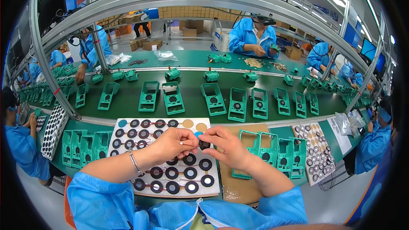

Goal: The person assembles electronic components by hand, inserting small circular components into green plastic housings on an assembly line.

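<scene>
Pinched between the thumb and fingers of the right hand (226, 145), a small round black speaker (204, 145) is held above the white foam tray (202, 191); just beside it, the left hand (179, 141) closes its fingers on a thin lead (191, 146). Across the bench runs a green conveyor belt (189, 98) bearing spaced plastic housings. Nearer lies the tray, with rows of black-rimmed speakers, and right of it a brown cardboard sheet (238, 187). Green plastic housings (284, 153) flank both. Smallest, a white connector (181, 143) shows against the left hand.
</scene>
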Available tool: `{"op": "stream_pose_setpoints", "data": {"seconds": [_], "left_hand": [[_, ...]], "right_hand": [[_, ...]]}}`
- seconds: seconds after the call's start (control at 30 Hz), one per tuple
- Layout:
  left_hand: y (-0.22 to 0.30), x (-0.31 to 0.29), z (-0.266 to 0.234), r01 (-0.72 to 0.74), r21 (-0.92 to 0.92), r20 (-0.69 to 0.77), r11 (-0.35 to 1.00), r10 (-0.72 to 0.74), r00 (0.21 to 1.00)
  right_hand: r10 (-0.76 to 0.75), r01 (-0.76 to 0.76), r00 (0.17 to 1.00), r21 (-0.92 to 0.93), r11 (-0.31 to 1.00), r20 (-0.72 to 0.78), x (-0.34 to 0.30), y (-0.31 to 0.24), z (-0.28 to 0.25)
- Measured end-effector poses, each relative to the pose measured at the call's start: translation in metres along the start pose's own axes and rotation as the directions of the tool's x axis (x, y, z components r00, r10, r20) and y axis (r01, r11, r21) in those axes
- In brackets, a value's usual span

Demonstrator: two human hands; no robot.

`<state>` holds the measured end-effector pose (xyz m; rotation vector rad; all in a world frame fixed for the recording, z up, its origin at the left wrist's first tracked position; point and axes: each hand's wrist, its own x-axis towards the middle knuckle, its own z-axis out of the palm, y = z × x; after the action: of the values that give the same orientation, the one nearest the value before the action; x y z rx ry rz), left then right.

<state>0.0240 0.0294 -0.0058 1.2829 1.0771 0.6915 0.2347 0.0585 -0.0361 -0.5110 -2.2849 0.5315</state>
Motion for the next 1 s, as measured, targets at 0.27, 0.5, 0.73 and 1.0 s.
{"op": "stream_pose_setpoints", "data": {"seconds": [0.27,0.5,0.73,1.0], "left_hand": [[-0.005,0.007,0.0,0.038,-0.17,0.025,0.985,-0.034,0.999],[-0.009,0.015,-0.017,-0.145,0.825,-0.076,0.546,0.361,0.93],[0.0,0.035,-0.02,-0.119,0.993,0.109,-0.01,0.483,0.869],[0.048,0.128,-0.038,-0.114,0.826,-0.131,0.552,0.384,0.914]], "right_hand": [[0.176,-0.161,0.984,0.363,0.918,-0.007,-0.008,0.007,0.008],[0.424,-0.172,0.895,0.773,0.611,-0.136,-0.008,0.027,-0.012],[0.512,-0.179,0.855,0.879,0.442,-0.084,0.003,0.031,-0.033],[0.48,-0.102,0.859,0.86,0.499,-0.177,0.0,0.052,-0.073]]}}
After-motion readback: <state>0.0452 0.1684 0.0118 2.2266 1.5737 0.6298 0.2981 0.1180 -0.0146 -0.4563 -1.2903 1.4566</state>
